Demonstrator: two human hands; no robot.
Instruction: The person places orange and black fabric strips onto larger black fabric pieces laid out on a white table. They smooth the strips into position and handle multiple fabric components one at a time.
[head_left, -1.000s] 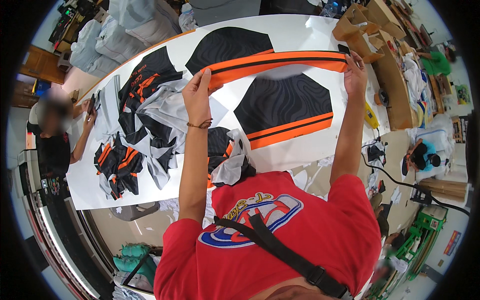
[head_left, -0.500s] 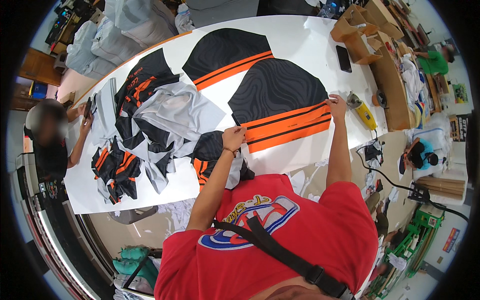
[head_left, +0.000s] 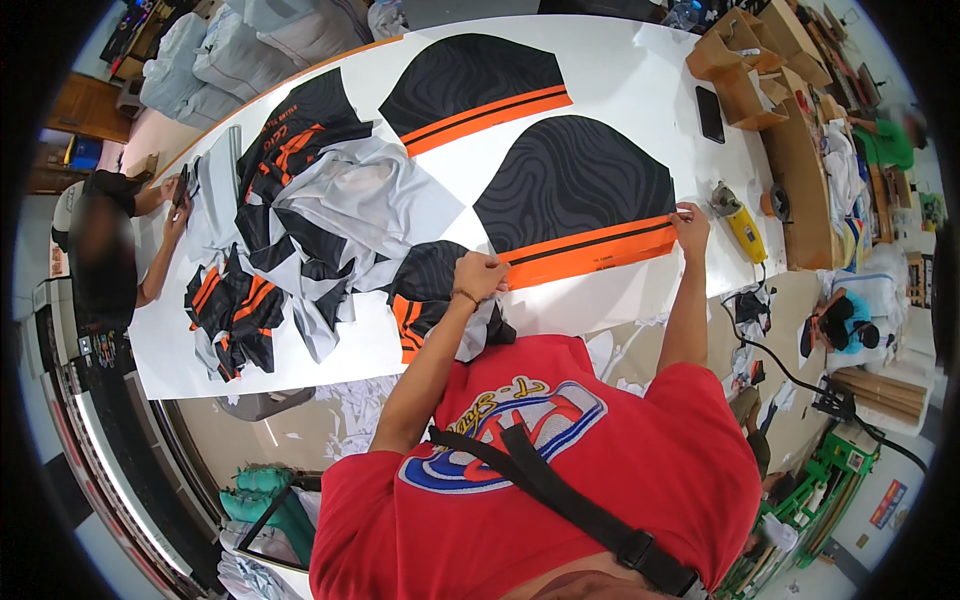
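Observation:
A dark fabric panel (head_left: pixel 575 185) shaped like a sleeve lies in front of me, with a wavy grey pattern and an orange band crossed by a black stripe. At the band's left end, my left hand (head_left: pixel 482 275) pinches the fabric edge. My right hand (head_left: pixel 692 228) is closed on the band's right end. A similar dark panel (head_left: pixel 475 85) lies flat farther back. Beside my left forearm, a crumpled black, orange and grey fabric piece (head_left: pixel 430 275) rests on the white table (head_left: pixel 590 300).
A heap of grey and black cut fabric (head_left: pixel 350 195) covers the table's left. Across it, another person's hands (head_left: pixel 178 205) hold a dark object. At right are a yellow corded power tool (head_left: pixel 742 228), a phone (head_left: pixel 710 115) and cardboard boxes (head_left: pixel 735 60).
Both hands have moved slightly, bringing the upper orange band down over a second orange band that showed below it. Now a single band shows. The view has shifted a little.

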